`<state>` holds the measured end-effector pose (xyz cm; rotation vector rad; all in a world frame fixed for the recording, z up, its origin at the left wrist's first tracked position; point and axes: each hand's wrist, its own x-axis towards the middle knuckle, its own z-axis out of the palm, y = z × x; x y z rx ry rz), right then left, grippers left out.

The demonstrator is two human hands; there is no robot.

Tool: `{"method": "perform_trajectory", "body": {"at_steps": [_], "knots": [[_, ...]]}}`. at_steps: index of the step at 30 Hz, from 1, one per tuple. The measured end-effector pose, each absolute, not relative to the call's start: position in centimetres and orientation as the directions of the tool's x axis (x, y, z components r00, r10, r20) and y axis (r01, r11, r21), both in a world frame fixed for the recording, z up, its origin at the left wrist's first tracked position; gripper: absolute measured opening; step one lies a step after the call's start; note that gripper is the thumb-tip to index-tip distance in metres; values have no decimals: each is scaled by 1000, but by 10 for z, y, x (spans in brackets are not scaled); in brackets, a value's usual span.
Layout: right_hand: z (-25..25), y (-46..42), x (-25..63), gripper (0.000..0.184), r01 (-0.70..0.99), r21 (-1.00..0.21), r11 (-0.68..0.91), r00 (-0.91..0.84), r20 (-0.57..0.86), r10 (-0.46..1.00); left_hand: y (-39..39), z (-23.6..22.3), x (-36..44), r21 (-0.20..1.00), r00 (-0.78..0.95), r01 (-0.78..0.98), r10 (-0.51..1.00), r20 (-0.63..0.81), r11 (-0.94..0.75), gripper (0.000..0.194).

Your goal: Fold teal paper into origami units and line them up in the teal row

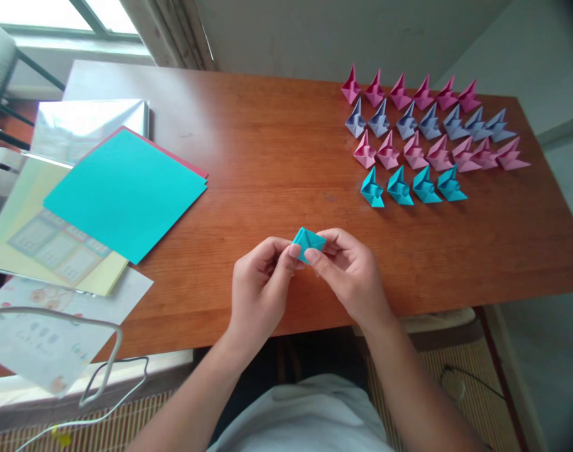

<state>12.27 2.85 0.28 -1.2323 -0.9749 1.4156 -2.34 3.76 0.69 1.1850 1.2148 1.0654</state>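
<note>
Between my two hands, above the near part of the wooden table, is a small turquoise folded paper (308, 238) with diagonal creases on its face. My left hand (262, 276) pinches its left corner between thumb and fingers. From the right, my right hand (350, 270) grips the other side, its thumb laid across the lower front. The fingertips behind the paper are partly hidden. Beyond my right hand stand several finished turquoise origami figures (399, 186) in a row, each with pointed tips.
Behind them run rows of pink (413, 150), lavender (428, 121) and magenta origami figures (423, 92). At left, turquoise paper sheets (126, 194) overlap a yellow sheet pack (13, 188) and a shiny packet (93, 122). A printed sheet (46, 339) and a grey tube (114, 351) lie near the left edge.
</note>
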Motion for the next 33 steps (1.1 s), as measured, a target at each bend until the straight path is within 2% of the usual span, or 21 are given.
{"method": "perform_trajectory", "body": {"at_steps": [5, 9, 15, 20, 27, 33], "knots": [[3, 29, 124, 8, -94, -986, -138, 18, -141, 990, 35, 6, -23, 996, 84, 24, 993, -83, 81, 22], [5, 30, 127, 9, 1, -993, -115, 42, -114, 993, 37, 5, -25, 998, 96, 14, 993, -65, 64, 21], [5, 32, 125, 12, -103, -980, -170, 23, -173, 985, 38, 6, -28, 997, 93, 51, 994, -61, 56, 20], [3, 31, 124, 11, -139, -977, -163, -1, -164, 986, 38, 6, -27, 997, 85, 35, 994, -64, 62, 20], [2, 29, 124, 10, -91, -986, -141, 16, -143, 990, 39, 7, -28, 998, 102, 36, 993, -58, 55, 19], [3, 27, 124, 11, -117, -981, -156, 14, -159, 987, 40, 8, -30, 997, 120, 27, 990, -73, 70, 20]]}}
